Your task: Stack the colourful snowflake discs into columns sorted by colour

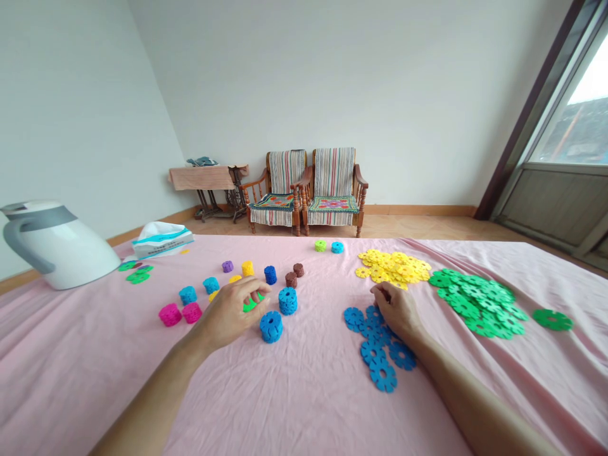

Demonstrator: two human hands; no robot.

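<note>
My left hand (232,313) curls over a green plastic flower disc (251,304), which is partly hidden under my fingers. Two short blue stacks of discs (271,327) stand just right of that hand. My right hand (396,310) rests at the top of a loose spread of blue flower discs (380,345), its fingertips on them. Beyond it lies a heap of yellow discs (393,268), and a larger heap of green discs (477,304) lies to its right. Several small stacks in magenta, teal, yellow, purple and brown (291,279) stand further left.
All of this lies on a wrinkled pink sheet (313,405). A white-and-grey jug (59,246) lies on its side at the left, near a tissue box (163,240). Two wooden armchairs (308,190) and a small table (206,178) stand beyond; a window (565,120) is at the right.
</note>
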